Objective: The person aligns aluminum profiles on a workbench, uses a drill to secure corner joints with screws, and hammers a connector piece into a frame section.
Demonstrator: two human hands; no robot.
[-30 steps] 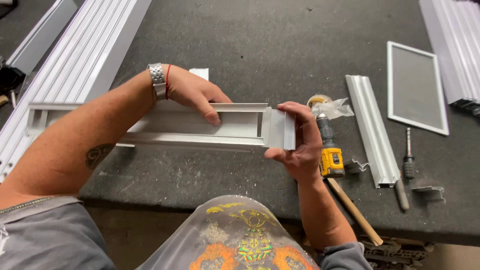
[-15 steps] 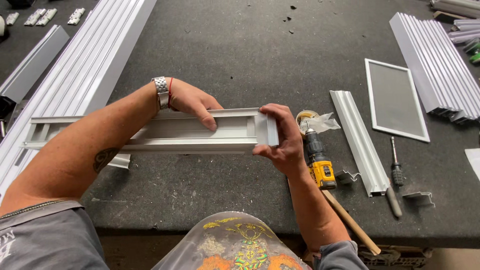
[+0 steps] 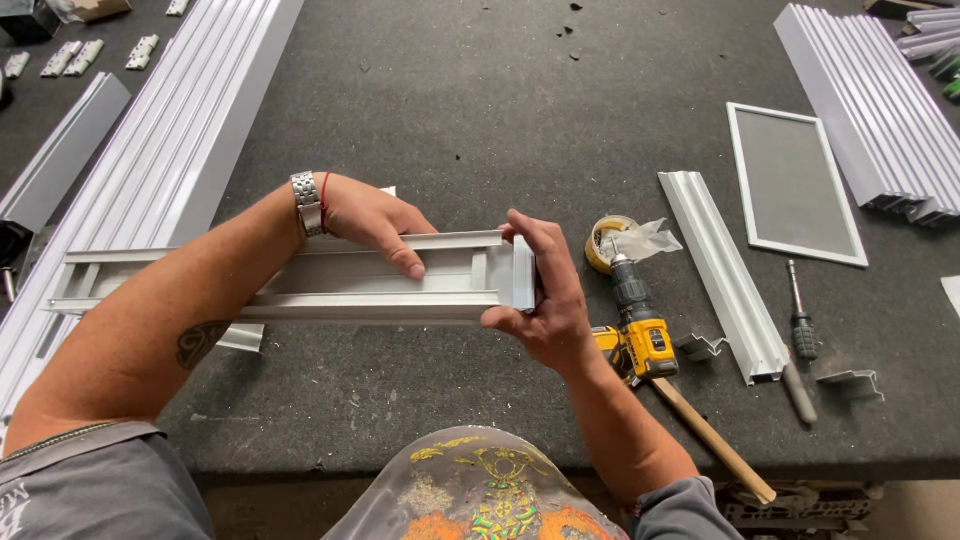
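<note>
A long silver aluminium channel frame (image 3: 250, 285) lies across the dark bench in front of me. My left hand (image 3: 375, 225), with a metal watch and red string at the wrist, rests over its far rail, fingers reaching into the channel. My right hand (image 3: 545, 300) grips the frame's right end, thumb and fingers around a short end piece (image 3: 522, 272).
A yellow cordless drill (image 3: 640, 325), a tape roll (image 3: 603, 240) and a wooden-handled tool (image 3: 710, 440) lie right of my hand. Further right are a short aluminium profile (image 3: 725, 275), a screwdriver (image 3: 798, 320), a small screened frame (image 3: 795, 185) and stacked profiles (image 3: 870, 110). Long profiles (image 3: 170, 150) lie at left.
The view has shifted, so the bench items appear further left and lower. Both hands stay on the frame; my right hand has settled closer around the end piece.
</note>
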